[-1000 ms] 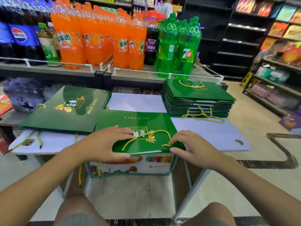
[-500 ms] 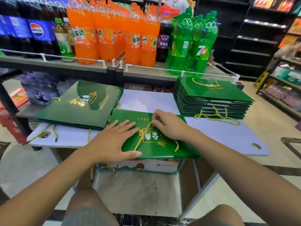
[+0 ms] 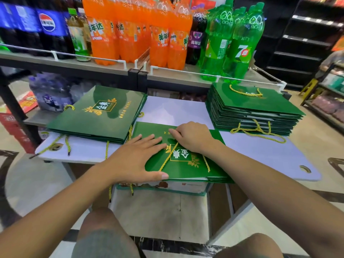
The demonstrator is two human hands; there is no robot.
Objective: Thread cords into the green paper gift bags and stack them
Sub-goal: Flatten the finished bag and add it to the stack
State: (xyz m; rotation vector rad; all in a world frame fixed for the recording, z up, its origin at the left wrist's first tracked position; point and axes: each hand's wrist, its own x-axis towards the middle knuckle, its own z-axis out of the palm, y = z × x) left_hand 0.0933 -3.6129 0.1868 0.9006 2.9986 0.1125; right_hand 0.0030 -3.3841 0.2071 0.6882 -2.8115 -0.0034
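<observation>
Left hand (image 3: 137, 159) lay flat on the green gift bag (image 3: 188, 170), its grip spread apart, pinning the near-left corner. Right hand (image 3: 193, 139) sat curled at the bag's far side, right where the yellow cord (image 3: 168, 158) ran under the palm. Whether that grip was closed on the cord or only pressing the paper, I could not tell.

The bag lay on a few others at the near edge of the white surface (image 3: 260, 153), and its near side hung out past that edge. There was the risk! A pull on the cord with too little weight from the left hand would likely have slid the glossy bag off toward the knees, or drawn the cord back out of the bag. Loose cord ends (image 3: 67, 146) dangling off the left pile (image 3: 96, 112) could have snagged a passing wrist.

Room looked fair: bare surface lay between the bag and the finished stack (image 3: 260, 108) on the right, well apart. The bottle shelf (image 3: 93, 62) closed in behind, so a lift would have had to go up and right.
</observation>
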